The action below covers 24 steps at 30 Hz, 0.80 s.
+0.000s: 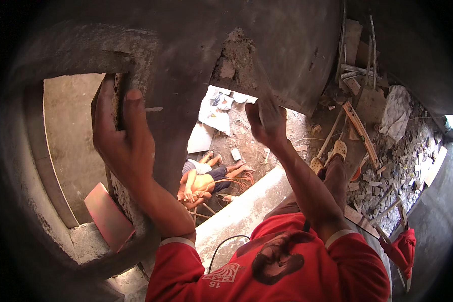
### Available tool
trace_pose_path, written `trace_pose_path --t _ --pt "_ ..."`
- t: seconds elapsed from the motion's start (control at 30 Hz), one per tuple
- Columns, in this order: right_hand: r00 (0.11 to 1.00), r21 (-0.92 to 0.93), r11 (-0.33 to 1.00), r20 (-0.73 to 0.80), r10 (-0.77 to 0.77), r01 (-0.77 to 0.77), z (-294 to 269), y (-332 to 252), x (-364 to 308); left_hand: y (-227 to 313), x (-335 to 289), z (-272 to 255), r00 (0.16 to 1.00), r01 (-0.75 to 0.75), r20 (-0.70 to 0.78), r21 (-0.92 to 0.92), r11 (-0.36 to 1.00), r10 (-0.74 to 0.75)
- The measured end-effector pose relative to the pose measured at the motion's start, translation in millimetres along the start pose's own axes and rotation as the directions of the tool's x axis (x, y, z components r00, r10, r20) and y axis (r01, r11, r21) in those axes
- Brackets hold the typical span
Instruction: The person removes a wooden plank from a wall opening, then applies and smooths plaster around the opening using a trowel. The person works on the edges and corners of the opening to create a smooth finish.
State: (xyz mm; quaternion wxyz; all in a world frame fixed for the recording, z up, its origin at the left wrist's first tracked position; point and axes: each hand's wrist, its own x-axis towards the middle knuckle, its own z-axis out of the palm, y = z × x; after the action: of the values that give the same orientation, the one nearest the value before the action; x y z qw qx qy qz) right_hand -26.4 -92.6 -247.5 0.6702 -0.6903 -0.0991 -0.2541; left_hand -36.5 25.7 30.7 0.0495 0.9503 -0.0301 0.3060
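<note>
My left hand (126,141) is wrapped round the rough edge of a grey plastered wall (181,60) beside a window opening (75,151). Its thumb lies on one face and the fingers reach round the other. Raised on the other side of the wall, my right hand (268,123) is closed round a grey, motion-blurred tool that looks like a trowel (266,83). The blade is against or just before the wall, beside a rough, bare patch of mortar (234,60); contact is unclear. A reddish board (109,216) leans at the bottom of the window opening.
Far below, people (201,181) sit on the ground near an orange hose (244,181). Rubble (387,171), wooden planks (361,133) and a plastic sheet (396,113) lie to the right. A red cloth (401,251) hangs low right. A pale ledge (241,206) runs below me.
</note>
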Motion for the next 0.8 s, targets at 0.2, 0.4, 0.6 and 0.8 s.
trace_pose_path --t 0.2,0.4,0.6,0.8 --pt "0.913 0.124 0.905 0.091 0.398 -0.407 -1.9 -3.0 -1.9 -0.7 0.5 -0.2 1.0 -0.02 -0.004 -0.017 1.0 0.02" --pt "0.989 -0.097 0.985 0.031 0.143 -0.14 5.5 8.9 -7.0 -0.6 -0.3 2.7 0.995 -0.068 -0.075 -0.065 0.996 0.063" --pt "0.947 0.164 0.944 -0.101 0.306 -0.288 15.3 16.8 -7.2 -2.8 -1.4 4.0 0.984 -0.135 -0.122 -0.064 0.989 0.127" --pt "0.797 0.232 0.764 0.13 0.589 -0.602 6.7 8.4 3.5 -5.0 1.4 5.9 0.984 -0.136 -0.132 -0.122 0.983 0.12"
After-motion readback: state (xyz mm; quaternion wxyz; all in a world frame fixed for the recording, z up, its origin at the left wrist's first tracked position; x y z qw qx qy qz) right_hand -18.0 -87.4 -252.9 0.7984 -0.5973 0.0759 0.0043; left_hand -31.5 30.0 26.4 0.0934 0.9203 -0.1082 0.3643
